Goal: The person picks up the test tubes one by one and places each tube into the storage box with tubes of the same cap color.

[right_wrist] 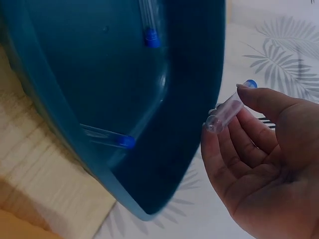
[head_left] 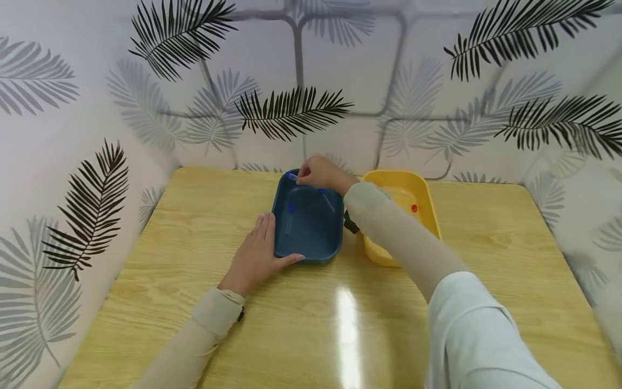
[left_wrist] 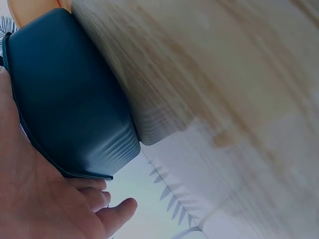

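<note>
My right hand (head_left: 320, 172) pinches a clear test tube with a blue cap (right_wrist: 228, 112) between thumb and fingers, above the far end of the dark blue tray (head_left: 311, 260). Inside that tray lie two more blue-capped test tubes, one tube (head_left: 289, 222) on the left and another tube (head_left: 328, 201) on the right. At the tray's near left corner, my left hand (head_left: 257, 251) rests with its fingers straight along the left side and the thumb on the front rim. The left wrist view shows the palm against the tray's outer wall (left_wrist: 65, 94).
A yellow tray (head_left: 434, 219) stands to the right of the blue one, partly hidden by my right forearm. In it shows a small red item (head_left: 414, 208). Both trays are on a wooden table (head_left: 194, 216), with a leaf-patterned covering (head_left: 340, 146) behind.
</note>
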